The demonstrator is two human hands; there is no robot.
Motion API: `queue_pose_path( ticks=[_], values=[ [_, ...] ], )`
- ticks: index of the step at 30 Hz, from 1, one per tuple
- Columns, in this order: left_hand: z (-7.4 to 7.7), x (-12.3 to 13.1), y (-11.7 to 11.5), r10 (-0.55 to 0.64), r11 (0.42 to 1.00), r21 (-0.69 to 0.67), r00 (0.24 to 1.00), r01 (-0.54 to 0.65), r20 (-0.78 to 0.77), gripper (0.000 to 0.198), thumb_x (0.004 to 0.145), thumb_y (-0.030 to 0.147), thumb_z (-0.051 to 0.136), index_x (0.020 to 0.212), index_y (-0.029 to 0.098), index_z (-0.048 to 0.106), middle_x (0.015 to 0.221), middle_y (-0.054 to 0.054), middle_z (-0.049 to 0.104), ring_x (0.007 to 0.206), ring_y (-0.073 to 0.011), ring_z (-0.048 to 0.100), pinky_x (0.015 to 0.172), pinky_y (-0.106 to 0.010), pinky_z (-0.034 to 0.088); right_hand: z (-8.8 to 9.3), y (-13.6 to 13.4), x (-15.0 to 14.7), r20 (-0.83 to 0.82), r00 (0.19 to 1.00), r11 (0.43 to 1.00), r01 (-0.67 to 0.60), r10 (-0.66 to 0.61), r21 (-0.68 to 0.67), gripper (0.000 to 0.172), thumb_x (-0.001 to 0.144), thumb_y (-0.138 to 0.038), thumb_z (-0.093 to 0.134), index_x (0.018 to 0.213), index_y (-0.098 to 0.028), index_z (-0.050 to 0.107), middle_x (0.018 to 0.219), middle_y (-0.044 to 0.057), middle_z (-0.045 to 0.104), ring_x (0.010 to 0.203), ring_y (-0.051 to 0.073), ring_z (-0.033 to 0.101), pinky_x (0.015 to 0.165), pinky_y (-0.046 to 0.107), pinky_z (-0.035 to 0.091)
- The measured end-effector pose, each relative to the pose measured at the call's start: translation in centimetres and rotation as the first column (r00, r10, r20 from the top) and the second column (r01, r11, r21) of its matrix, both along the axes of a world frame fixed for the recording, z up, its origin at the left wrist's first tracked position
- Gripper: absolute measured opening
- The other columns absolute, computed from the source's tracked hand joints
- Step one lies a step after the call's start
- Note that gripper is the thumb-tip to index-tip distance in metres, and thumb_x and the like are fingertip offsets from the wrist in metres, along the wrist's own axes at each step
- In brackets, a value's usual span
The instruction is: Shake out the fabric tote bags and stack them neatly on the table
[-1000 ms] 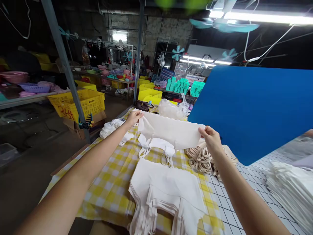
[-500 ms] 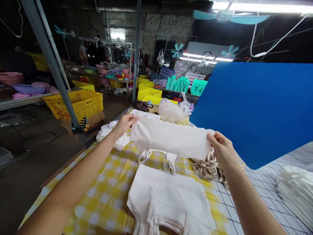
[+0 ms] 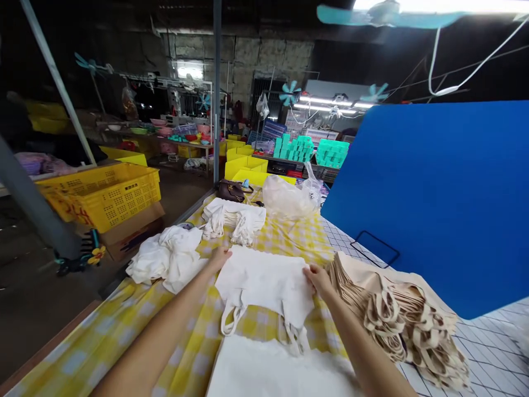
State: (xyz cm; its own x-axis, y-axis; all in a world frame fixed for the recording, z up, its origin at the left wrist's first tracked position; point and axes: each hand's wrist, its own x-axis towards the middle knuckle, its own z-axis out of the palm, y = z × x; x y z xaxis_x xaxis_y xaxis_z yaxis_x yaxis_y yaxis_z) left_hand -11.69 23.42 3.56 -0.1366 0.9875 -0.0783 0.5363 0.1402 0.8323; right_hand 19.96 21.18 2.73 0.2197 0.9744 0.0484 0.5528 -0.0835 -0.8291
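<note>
A white strappy camisole top (image 3: 264,278) is stretched flat between my hands, just above or on the yellow checked cloth; its straps hang toward me. My left hand (image 3: 220,258) pinches its upper left corner. At its right edge, my right hand (image 3: 320,278) grips the fabric between thumb and fingers. Nearest me lies a stack of white tops (image 3: 281,369), partly cut off by the frame. Beyond my left hand sits a neat pile of white strappy tops (image 3: 233,215). A crumpled heap of white garments (image 3: 167,256) lies left of my left forearm.
To the right, a stack of beige strappy garments (image 3: 388,292) rests beside a large blue board (image 3: 430,198). A clear plastic bag (image 3: 287,196) and a dark handbag (image 3: 232,191) stand at the far end. A yellow crate (image 3: 111,190) and a metal post (image 3: 37,204) are at the left.
Both hands have lowered the white top from raised in the air to near the cloth, its straps now showing below. The view has tilted, bringing the beige stack and far white pile into sight.
</note>
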Motion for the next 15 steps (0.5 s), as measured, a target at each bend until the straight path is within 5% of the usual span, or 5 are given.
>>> queue_pose_path(
  ticks=[5, 10, 15],
  values=[
    [-2.4, 0.4, 2.2, 0.046, 0.999, 0.004, 0.976, -0.046, -0.213, 0.022, 0.077, 0.023, 0.049, 0.056, 0.016, 0.051, 0.056, -0.002, 0.053, 0.064, -0.0166, 0.053, 0.057, -0.025, 0.030, -1.9, 2.5, -0.1, 0.236, 0.966, 0.994, 0.108, -0.107, 0.007, 0.020, 0.071, -0.028, 0.050, 0.052, -0.019, 0.049, 0.054, 0.001, 0.054, 0.057, 0.016, 0.052, 0.052, 0.023, 0.032],
    [-2.7, 1.1, 3.3, 0.071, 0.996, -0.015, 0.921, -0.083, -0.383, 0.021, 0.084, 0.029, 0.044, 0.080, 0.016, 0.061, 0.089, -0.012, 0.066, 0.083, -0.0217, 0.059, 0.064, -0.028, 0.035, -2.2, 3.8, -0.5, 0.417, 0.899, 0.981, 0.180, -0.135, -0.071, 0.021, 0.082, -0.027, 0.044, 0.077, -0.015, 0.061, 0.079, 0.013, 0.065, 0.077, 0.023, 0.058, 0.062, 0.028, 0.035],
    [-2.2, 2.1, 2.8, 0.016, 0.999, -0.023, 0.872, -0.031, -0.489, 0.028, 0.088, 0.025, 0.036, 0.096, 0.014, 0.060, 0.097, -0.018, 0.065, 0.091, -0.0251, 0.061, 0.070, -0.030, 0.039, -2.4, 3.6, -1.5, 0.529, 0.837, 0.968, 0.227, -0.138, -0.107, 0.027, 0.088, -0.027, 0.038, 0.091, -0.013, 0.062, 0.091, 0.018, 0.066, 0.085, 0.024, 0.060, 0.067, 0.029, 0.037]
  ],
)
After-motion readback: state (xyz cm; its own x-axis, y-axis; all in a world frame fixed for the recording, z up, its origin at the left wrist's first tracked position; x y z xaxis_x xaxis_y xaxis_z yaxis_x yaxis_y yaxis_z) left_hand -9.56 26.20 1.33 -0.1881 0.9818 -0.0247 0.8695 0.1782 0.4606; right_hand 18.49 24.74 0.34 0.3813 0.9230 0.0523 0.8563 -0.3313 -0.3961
